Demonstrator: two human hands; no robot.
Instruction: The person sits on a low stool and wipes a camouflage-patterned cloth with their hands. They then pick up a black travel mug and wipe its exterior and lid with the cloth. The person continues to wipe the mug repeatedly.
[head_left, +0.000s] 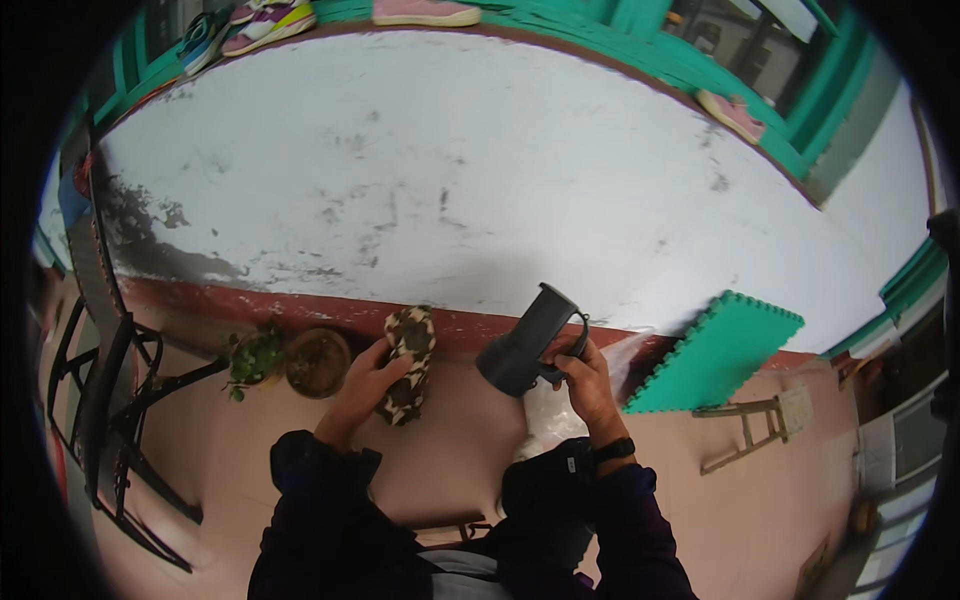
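Note:
My left hand grips a camouflage-patterned fabric pouch in brown, black and cream. The pouch is held roughly upright in front of the low wall. In my right hand is a dark grey jug-like vessel, held by its looped handle. The vessel leans, with its wider end at the lower left and its narrower end at the upper right. What it contains cannot be seen. The two held things are apart from each other. Behind my right hand lies a clear plastic bag, partly hidden.
Two potted plants, one leafy and one in a brown pot, stand by the wall. A dark metal-framed chair is at left. At right are a green foam mat and a small wooden stool. Shoes line the sill.

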